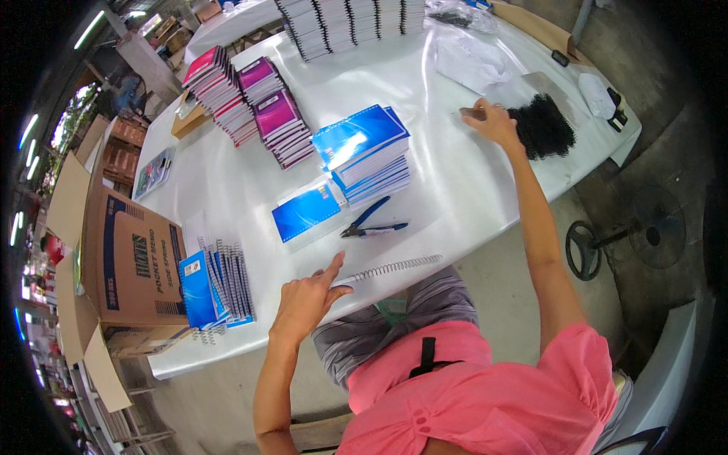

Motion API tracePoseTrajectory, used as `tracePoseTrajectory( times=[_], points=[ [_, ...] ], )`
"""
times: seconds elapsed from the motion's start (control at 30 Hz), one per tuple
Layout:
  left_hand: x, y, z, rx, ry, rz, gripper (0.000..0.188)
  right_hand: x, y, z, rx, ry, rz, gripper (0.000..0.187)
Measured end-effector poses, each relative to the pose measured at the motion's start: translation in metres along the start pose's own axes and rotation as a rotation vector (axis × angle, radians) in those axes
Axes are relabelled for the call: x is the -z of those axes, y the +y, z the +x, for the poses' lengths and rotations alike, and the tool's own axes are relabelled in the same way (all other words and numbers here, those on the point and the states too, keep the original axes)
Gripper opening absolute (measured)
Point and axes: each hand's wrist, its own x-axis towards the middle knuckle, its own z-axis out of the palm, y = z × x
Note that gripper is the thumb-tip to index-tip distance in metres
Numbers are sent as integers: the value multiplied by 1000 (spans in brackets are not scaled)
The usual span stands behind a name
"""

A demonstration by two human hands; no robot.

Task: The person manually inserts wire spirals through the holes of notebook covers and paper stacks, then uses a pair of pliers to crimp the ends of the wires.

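Note:
My left hand point(305, 302) is over the table's near edge, with the index finger and thumb stretched apart. Beside its thumb, one end of a loose wire spiral coil point(398, 265) lies along the edge. My right hand point(497, 125) reaches across the table, fingers bent together around something small and brownish I cannot make out. Just right of it sits a heap of black spiral coils point(544, 127). Between my hands lie blue-handled cutting pliers point(373, 227), a blue-covered notebook pad point(307, 211) and a stack of blue notebooks point(368, 148).
At the left, bound blue notebooks point(216, 284) stand against an open cardboard box point(133, 258). Red books point(220, 95) and purple books point(273, 114) are piled farther back. Tall spiral-bound stacks point(353, 26) line the far side. A fan point(656, 235) stands beyond the table's right edge.

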Motion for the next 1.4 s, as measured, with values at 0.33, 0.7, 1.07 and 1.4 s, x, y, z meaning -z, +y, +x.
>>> tracePoseTrajectory(
  times=[0.33, 0.7, 1.07, 1.4],
  points=[
    [0, 3, 2, 10, 6, 24, 98, 46, -133, -143, 804, -1038, 994, 50],
    [-4, 7, 2, 41, 38, 44, 94, -3, -169, -152, 944, -1295, 1099, 54],
    [-6, -13, 13, -92, 59, 4, 95, -12, -170, -150, 859, -1290, 720, 62],
    [-9, -11, 15, -35, 218, -21, 103, -15, -181, -146, 872, -1327, 1027, 64]
  ],
)
